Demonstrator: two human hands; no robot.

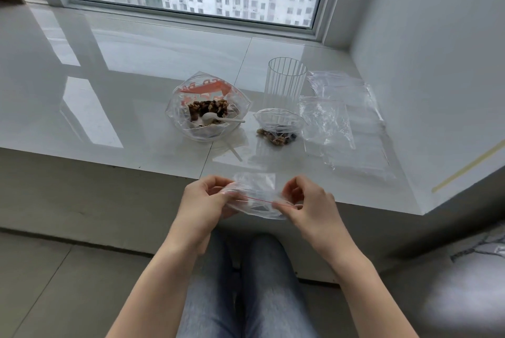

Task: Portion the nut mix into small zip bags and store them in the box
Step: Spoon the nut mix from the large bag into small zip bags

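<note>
Both hands, left point(203, 198) and right point(306, 201), pinched an empty zip bag point(257, 198) (apparently prising it open) near the nut mix point(209, 108); scooping seemed next.

Glossy white sill point(136, 78): big nut bag point(206, 111), small filled bag point(278, 127), ribbed glass point(285, 83), empty bags point(349, 119).

You have two hands point(203, 198) point(308, 202) in view, sharing one small zip bag point(255, 201). One large bag of nut mix point(206, 108), one white spoon point(218, 118) inside it. One small bag with nuts point(277, 126). One ribbed clear glass point(285, 83). Empty zip bags far right point(344, 116): at least three, overlapping, exact count unclear.
</note>
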